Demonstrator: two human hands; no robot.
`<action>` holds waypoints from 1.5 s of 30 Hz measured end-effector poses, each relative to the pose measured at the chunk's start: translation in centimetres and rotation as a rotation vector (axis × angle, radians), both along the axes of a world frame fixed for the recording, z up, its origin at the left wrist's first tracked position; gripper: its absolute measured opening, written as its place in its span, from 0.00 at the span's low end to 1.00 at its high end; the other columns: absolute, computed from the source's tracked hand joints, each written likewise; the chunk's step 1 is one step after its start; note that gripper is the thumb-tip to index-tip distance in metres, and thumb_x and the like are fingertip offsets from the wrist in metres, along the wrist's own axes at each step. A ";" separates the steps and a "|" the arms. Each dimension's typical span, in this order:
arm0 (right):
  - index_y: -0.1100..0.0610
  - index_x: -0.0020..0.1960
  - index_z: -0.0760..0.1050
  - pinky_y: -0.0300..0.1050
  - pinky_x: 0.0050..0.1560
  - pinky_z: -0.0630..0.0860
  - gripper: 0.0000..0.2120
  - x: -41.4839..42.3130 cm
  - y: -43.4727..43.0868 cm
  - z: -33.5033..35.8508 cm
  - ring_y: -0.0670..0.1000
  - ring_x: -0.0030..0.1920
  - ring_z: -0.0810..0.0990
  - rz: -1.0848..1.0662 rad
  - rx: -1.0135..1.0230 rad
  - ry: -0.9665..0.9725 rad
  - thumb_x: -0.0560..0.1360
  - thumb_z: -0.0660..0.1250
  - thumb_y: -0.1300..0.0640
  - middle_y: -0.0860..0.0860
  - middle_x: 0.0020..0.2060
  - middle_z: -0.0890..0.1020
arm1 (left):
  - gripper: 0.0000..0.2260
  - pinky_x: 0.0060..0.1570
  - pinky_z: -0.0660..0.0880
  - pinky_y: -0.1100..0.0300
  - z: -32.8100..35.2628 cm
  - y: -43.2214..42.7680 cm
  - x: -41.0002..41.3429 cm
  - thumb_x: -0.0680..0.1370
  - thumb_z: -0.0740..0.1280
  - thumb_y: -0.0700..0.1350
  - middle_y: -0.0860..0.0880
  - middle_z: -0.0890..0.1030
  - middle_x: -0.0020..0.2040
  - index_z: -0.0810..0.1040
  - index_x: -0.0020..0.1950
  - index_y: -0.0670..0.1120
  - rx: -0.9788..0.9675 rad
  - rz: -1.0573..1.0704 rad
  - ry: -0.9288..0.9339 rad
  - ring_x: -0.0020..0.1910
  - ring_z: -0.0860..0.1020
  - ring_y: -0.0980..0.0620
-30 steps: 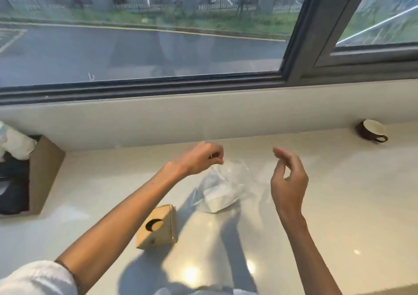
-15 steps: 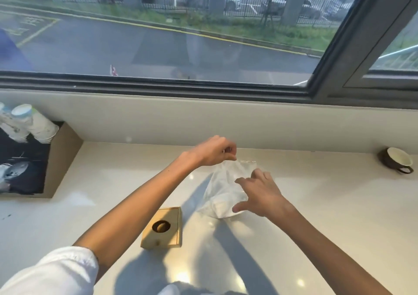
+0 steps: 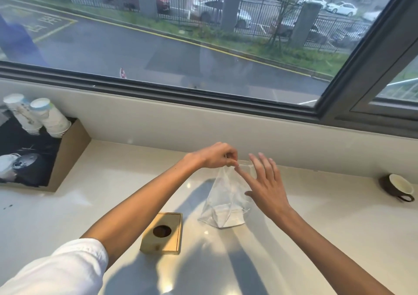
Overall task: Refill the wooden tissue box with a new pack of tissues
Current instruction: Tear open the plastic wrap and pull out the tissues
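Step in hand: unpacking the new pack, judged from the layout; the tissues point(image 3: 228, 215) were inside the clear plastic bag point(image 3: 222, 195) and none had reached the box.
Left hand point(image 3: 216, 156): closed in a pinch on the top edge of the bag, holding it up so that the film hung in a tall peak above the counter point(image 3: 316, 226).
Right hand point(image 3: 263, 181): open, fingers point(image 3: 260, 163) spread and extended, palm against the right side of the bag near its mouth; it gripped nothing that could be seen (contact with the film looked light, and a firm hold could not be confirmed).
Tissue pack: a white folded stack at the bottom of the bag, resting on the counter just right of the box.
Wooden tissue box point(image 3: 162, 233): flat on the counter, round opening point(image 3: 162, 230) facing up and dark; whether it was empty could not be told.
Next move, requirement: the mouth of the bag probably had to be parted, the right hand taking the opposite edge while the left kept its pinch, before the stack could be drawn out.
Following requirement: the box would need opening, since the round hole looked too small for a whole stack (the opening panel was not visible).
Bystanders: a cup point(image 3: 399, 187) lay at far right and a carton of paper cups point(image 3: 38, 118) at far left, both well apart from the work.
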State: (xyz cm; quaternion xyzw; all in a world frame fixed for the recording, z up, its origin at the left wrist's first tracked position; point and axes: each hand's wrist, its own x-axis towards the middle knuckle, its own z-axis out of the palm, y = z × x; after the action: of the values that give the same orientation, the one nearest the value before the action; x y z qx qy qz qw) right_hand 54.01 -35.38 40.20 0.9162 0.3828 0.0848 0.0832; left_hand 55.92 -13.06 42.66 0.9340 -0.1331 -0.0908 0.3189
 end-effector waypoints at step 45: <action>0.54 0.39 0.81 0.46 0.61 0.68 0.20 3.7 -4.3 33.1 0.48 0.46 0.80 -0.234 0.851 0.832 0.57 0.80 0.42 0.49 0.39 0.83 | 0.45 0.58 0.75 0.39 3.7 -1.1 -5.6 0.55 0.82 0.60 0.33 0.77 0.64 0.77 0.66 0.40 -1.917 0.289 0.307 0.61 0.77 0.35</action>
State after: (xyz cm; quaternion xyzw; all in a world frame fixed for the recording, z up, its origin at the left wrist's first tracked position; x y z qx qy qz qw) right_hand 57.71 -39.66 73.35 0.8613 0.2125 -0.1445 -0.4382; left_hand 50.29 -14.17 46.39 0.2646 0.0081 -0.0248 0.9640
